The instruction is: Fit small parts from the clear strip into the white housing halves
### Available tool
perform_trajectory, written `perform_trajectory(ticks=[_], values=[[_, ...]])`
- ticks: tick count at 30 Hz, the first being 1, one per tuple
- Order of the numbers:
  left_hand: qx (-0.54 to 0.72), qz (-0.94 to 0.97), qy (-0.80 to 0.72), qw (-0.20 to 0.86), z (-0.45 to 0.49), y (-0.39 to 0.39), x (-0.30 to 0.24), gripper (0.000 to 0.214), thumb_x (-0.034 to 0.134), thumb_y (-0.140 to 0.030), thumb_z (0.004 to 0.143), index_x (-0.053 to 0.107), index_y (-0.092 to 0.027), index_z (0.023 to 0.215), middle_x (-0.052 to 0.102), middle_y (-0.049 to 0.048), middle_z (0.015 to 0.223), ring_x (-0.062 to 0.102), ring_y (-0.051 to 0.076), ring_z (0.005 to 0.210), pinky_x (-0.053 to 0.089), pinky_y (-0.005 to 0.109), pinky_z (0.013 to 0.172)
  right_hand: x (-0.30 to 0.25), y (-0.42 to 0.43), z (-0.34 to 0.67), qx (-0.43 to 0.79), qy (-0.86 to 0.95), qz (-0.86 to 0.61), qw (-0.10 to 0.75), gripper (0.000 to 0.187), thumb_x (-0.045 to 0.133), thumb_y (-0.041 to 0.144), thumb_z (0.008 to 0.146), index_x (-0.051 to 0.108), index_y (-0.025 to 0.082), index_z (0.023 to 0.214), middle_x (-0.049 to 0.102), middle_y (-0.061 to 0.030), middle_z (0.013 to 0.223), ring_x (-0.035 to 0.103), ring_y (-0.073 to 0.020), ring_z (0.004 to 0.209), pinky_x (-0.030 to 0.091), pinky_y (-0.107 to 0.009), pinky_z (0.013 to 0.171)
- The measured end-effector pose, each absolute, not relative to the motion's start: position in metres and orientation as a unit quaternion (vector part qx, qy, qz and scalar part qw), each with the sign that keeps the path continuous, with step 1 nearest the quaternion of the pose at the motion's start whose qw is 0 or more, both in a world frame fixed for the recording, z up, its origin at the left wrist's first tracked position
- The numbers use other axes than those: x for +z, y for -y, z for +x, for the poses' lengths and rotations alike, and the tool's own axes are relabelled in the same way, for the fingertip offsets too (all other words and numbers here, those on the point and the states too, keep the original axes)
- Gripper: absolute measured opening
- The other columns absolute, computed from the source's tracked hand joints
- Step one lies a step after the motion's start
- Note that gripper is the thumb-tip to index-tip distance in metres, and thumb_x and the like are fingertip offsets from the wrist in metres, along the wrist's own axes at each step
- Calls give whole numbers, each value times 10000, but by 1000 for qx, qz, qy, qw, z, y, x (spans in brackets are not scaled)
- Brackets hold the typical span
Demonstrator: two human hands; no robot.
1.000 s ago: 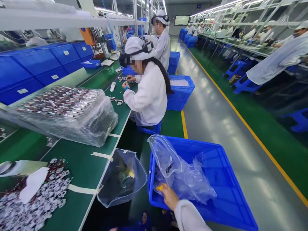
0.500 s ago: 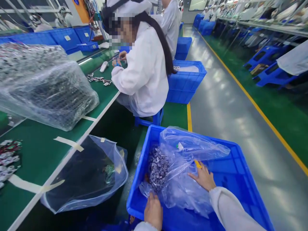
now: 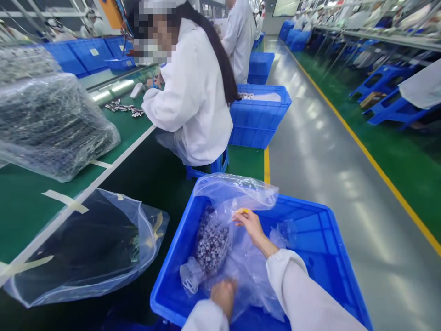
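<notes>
A blue plastic bin point(image 3: 308, 202) stands in front of me. Inside it, a clear bag of small grey-purple parts point(image 3: 212, 243) lies at the left, its gathered end point(image 3: 191, 276) towards me. My right hand point(image 3: 253, 227) is closed, pinching a loose clear plastic bag point(image 3: 237, 193) whose upper part rises over the bin's far rim. A small yellow piece point(image 3: 245, 210) shows at its fingertips. Low in the bin, my left hand point(image 3: 223, 294) is against the crumpled clear plastic, below the bagged parts. Motion blurs its fingers, so their grip cannot be made out.
On the left, a clear bag point(image 3: 103, 248) is taped to the edge of a green workbench point(image 3: 20, 202). A large plastic-wrapped stack point(image 3: 51, 124) sits on the bench. A seated co-worker point(image 3: 193, 92) works ahead, with another blue bin point(image 3: 260, 117) behind them.
My right hand has moved left and up, drawing the loose plastic left over the far rim. My left hand has left the gathered bag end and moved right. The view has shifted.
</notes>
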State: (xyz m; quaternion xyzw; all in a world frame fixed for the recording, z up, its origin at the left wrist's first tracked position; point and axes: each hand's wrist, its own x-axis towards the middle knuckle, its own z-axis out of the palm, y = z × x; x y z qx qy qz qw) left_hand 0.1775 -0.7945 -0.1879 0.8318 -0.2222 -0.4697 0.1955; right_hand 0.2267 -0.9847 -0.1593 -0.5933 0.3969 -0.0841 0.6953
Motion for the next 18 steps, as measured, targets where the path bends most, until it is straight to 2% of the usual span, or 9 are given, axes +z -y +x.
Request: perform_trajectory(ticks=[5,7,10,14,18], values=[[-481,814,294,137,161,752,-146,162,468,-139,797,619,-173,846,603,58,936,584,188,858,446,330,752,-113,986,216,-115,-344,-562,743,118,606,227,775,575,114,762,618,-28,906,595,-140,817,500,-330,716],[-478,818,295,128,163,738,-137,197,467,-129,746,637,-197,820,592,71,929,587,223,862,437,321,724,-95,990,204,-129,-335,-539,762,190,672,295,701,575,134,734,611,-50,1016,607,-169,853,506,-355,731],[-479,822,278,131,165,725,-132,231,486,-119,681,642,-252,785,577,40,929,594,213,833,437,288,694,-66,1000,184,-157,-327,-513,778,288,746,383,559,596,184,702,593,-45,1112,613,-225,914,497,-397,787],[-472,825,242,195,155,725,-131,259,517,-92,646,643,-276,777,574,4,933,589,171,829,445,249,696,-32,1026,158,-215,-348,-506,760,279,781,346,493,620,208,674,638,-20,1031,628,-241,896,506,-398,791],[-431,823,173,327,149,737,-133,137,537,-109,709,634,-185,769,588,37,855,583,166,826,460,286,739,-9,1048,142,-262,-371,-514,728,262,796,325,455,636,209,628,668,-20,943,649,-237,820,552,-347,700]])
